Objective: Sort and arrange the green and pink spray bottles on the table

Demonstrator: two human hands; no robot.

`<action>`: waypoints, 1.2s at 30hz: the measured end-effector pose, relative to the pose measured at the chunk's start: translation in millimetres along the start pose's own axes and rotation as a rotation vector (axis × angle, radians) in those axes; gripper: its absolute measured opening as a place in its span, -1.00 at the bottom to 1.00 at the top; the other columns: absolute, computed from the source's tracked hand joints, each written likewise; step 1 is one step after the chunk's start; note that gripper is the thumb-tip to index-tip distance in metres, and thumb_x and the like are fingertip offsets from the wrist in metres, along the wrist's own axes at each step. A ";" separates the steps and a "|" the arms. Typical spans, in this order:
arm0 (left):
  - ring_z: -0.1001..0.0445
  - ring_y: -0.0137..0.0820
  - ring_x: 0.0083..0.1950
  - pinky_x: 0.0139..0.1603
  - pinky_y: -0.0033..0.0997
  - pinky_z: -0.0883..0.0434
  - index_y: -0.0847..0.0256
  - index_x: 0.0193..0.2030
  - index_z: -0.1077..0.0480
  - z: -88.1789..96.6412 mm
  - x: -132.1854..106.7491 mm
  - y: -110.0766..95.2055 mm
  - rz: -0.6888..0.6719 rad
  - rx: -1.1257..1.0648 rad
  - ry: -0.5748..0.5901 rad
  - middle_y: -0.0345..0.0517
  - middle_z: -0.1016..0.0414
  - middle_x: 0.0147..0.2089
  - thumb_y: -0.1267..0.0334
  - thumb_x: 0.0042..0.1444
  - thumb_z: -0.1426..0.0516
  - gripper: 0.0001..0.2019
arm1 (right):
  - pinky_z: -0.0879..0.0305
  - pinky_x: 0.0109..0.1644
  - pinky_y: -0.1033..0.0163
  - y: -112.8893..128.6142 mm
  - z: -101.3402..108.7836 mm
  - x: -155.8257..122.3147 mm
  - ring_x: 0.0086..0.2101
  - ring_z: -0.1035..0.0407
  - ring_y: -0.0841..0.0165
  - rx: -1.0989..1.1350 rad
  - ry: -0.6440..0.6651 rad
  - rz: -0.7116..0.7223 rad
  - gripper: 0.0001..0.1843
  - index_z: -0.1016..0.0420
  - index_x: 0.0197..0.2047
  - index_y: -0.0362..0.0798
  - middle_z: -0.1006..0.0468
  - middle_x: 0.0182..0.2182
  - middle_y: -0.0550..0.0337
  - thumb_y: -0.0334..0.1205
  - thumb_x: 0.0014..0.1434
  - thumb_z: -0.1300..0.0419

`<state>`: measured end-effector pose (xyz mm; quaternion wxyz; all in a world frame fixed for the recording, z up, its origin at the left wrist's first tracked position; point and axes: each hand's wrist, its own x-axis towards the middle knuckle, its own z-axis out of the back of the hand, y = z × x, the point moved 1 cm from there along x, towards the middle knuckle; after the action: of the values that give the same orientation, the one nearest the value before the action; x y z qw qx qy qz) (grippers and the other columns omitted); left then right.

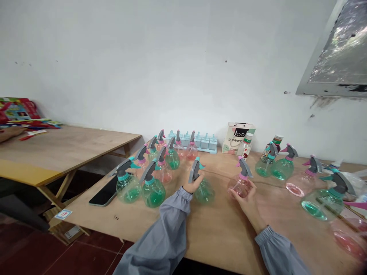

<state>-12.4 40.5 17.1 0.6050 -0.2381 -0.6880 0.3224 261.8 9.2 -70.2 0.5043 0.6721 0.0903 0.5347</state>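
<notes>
My left hand (pixel 193 184) is closed round the neck of a green spray bottle (pixel 205 191), just under its grey trigger head. The bottle is near the middle of the table; whether its base touches the wood I cannot tell. With thumb and fingers, my right hand (pixel 247 195) grips the round body of a pink spray bottle (pixel 238 185), whose grey and pink head stays uncovered. Left of my hands stand several green and pink spray bottles, among them a green one (pixel 154 193) in front and a pink one (pixel 164 172) behind it.
A phone (pixel 104 192) lies at the table's left side. Light blue ice-pop moulds (pixel 205 143), a carton (pixel 236 137) and labelled bottles (pixel 245 147) line the back. More spray bottles (pixel 323 204) stand to the right. A second table (pixel 71 147) is at the left.
</notes>
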 end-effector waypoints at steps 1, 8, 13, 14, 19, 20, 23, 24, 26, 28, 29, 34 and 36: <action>-0.59 -0.25 -0.09 0.09 -0.13 -0.51 0.14 -0.15 -0.54 0.4 0.3 0.4 0.004 0.002 -0.001 -0.04 -0.60 -0.20 -0.06 0.07 -0.26 -0.66 | -0.36 0.23 -0.22 0.5 0.0 0.0 0.13 -0.40 0.01 0.007 0.002 0.005 0.05 -0.10 0.26 0.00 -0.33 0.20 -0.22 0.26 -0.13 -0.48; -0.56 -0.28 -0.11 0.14 -0.16 -0.43 0.14 -0.15 -0.56 13.6 12.1 -9.8 0.015 0.075 0.020 -0.09 -0.62 -0.21 0.07 -0.03 -0.33 -0.69 | -0.34 0.24 -0.25 1.4 0.7 0.2 0.15 -0.40 -0.01 0.025 0.048 -0.024 0.05 -0.10 0.24 -0.01 -0.32 0.20 -0.25 0.24 -0.15 -0.49; -0.48 -0.40 -0.38 -0.23 -0.38 -0.45 0.24 -0.19 -0.55 17.0 25.0 -9.9 0.134 0.136 0.071 -0.17 -0.55 -0.39 0.03 0.00 -0.27 -0.66 | -0.33 0.25 -0.26 2.3 0.5 -0.1 0.16 -0.38 -0.01 0.014 0.036 -0.014 0.05 -0.11 0.25 0.00 -0.32 0.21 -0.23 0.26 -0.14 -0.47; -0.46 -0.42 -0.41 -0.26 -0.39 -0.44 0.25 -0.19 -0.54 16.9 26.1 -8.4 0.149 0.143 0.061 -0.19 -0.53 -0.42 0.02 0.01 -0.25 -0.66 | -0.33 0.25 -0.26 3.7 0.5 -0.3 0.16 -0.38 -0.02 0.012 0.030 -0.009 0.04 -0.12 0.24 -0.01 -0.32 0.20 -0.23 0.27 -0.15 -0.47; -0.57 -0.27 -0.09 0.05 -0.20 -0.44 0.19 0.07 -0.43 18.5 19.3 1.5 -0.035 0.312 -0.169 0.00 -0.60 -0.07 0.04 -0.02 -0.30 -0.49 | -0.38 0.21 -0.24 11.4 0.8 -0.8 0.12 -0.42 -0.02 0.026 0.035 -0.037 0.06 -0.12 0.23 -0.01 -0.34 0.19 -0.24 0.30 -0.16 -0.47; -0.56 -0.20 -0.01 0.11 -0.14 -0.42 0.19 0.06 -0.42 19.6 16.0 4.0 -0.086 0.380 -0.220 0.06 -0.58 -0.01 0.05 -0.05 -0.31 -0.48 | -0.38 0.21 -0.24 12.4 1.3 -0.8 0.11 -0.42 -0.02 0.016 0.031 -0.037 0.06 -0.13 0.23 -0.01 -0.35 0.18 -0.24 0.30 -0.17 -0.47; -0.53 -0.08 0.09 0.15 -0.04 -0.38 0.19 -0.07 -0.44 21.8 7.9 11.8 -0.142 0.596 -0.253 0.13 -0.56 0.00 0.11 -0.06 -0.31 -0.59 | -0.38 0.21 -0.23 14.3 2.1 -1.3 0.11 -0.41 0.00 -0.012 0.016 -0.018 0.05 -0.15 0.24 -0.02 -0.36 0.17 -0.22 0.29 -0.15 -0.48; -0.52 -0.07 0.09 0.14 -0.04 -0.37 0.20 -0.09 -0.45 21.9 6.8 14.3 -0.135 0.658 -0.244 0.14 -0.56 -0.01 0.13 -0.03 -0.29 -0.64 | -0.38 0.20 -0.22 14.6 2.0 -1.6 0.11 -0.41 0.01 -0.010 0.016 -0.015 0.04 -0.14 0.24 -0.02 -0.36 0.17 -0.22 0.29 -0.14 -0.47; -0.51 -0.06 0.08 0.13 -0.05 -0.35 0.21 -0.07 -0.48 21.1 8.3 19.1 -0.102 0.747 -0.237 0.16 -0.55 -0.01 0.15 0.06 -0.24 -0.69 | -0.40 0.19 -0.21 14.7 1.0 -2.2 0.10 -0.42 0.02 0.008 0.023 -0.021 0.04 -0.13 0.25 -0.02 -0.36 0.17 -0.22 0.29 -0.13 -0.47; -0.49 -0.04 0.10 0.14 -0.02 -0.33 0.23 0.01 -0.49 18.8 14.5 24.3 -0.058 0.795 -0.256 0.21 -0.55 0.02 0.13 0.17 -0.17 -0.68 | -0.43 0.16 -0.20 14.1 -0.6 -3.0 0.08 -0.44 0.02 0.030 0.038 -0.039 0.04 -0.12 0.24 -0.01 -0.37 0.16 -0.22 0.28 -0.14 -0.48; -0.48 -0.02 0.12 0.16 0.00 -0.31 0.24 0.04 -0.49 17.2 19.0 27.3 -0.033 0.809 -0.263 0.22 -0.55 0.03 0.12 0.21 -0.14 -0.67 | -0.44 0.15 -0.20 13.5 -1.4 -3.5 0.07 -0.44 0.01 0.040 0.044 -0.050 0.05 -0.12 0.24 -0.02 -0.38 0.16 -0.22 0.27 -0.14 -0.48; -0.46 0.01 0.17 0.21 0.03 -0.30 0.23 0.15 -0.46 5.2 48.2 40.9 0.097 0.793 -0.264 0.26 -0.55 0.12 0.07 0.30 -0.09 -0.61 | -0.34 0.24 -0.26 11.1 -2.0 -6.8 0.16 -0.36 -0.03 0.002 0.094 -0.047 0.11 -0.05 0.30 -0.01 -0.31 0.22 -0.22 0.27 -0.13 -0.47; -0.45 0.03 0.22 0.24 0.06 -0.28 0.23 0.21 -0.42 0.0 58.2 42.8 0.142 0.772 -0.253 0.27 -0.52 0.17 0.06 0.30 -0.10 -0.57 | -0.27 0.29 -0.28 11.8 -0.4 -8.3 0.19 -0.32 -0.04 -0.049 0.109 -0.015 0.09 -0.04 0.32 0.00 -0.30 0.22 -0.19 0.28 -0.09 -0.44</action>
<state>-24.1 111.3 25.3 0.5366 0.0013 -0.5674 0.6246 253.1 -1.6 -66.3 0.5191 0.6287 0.1096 0.5686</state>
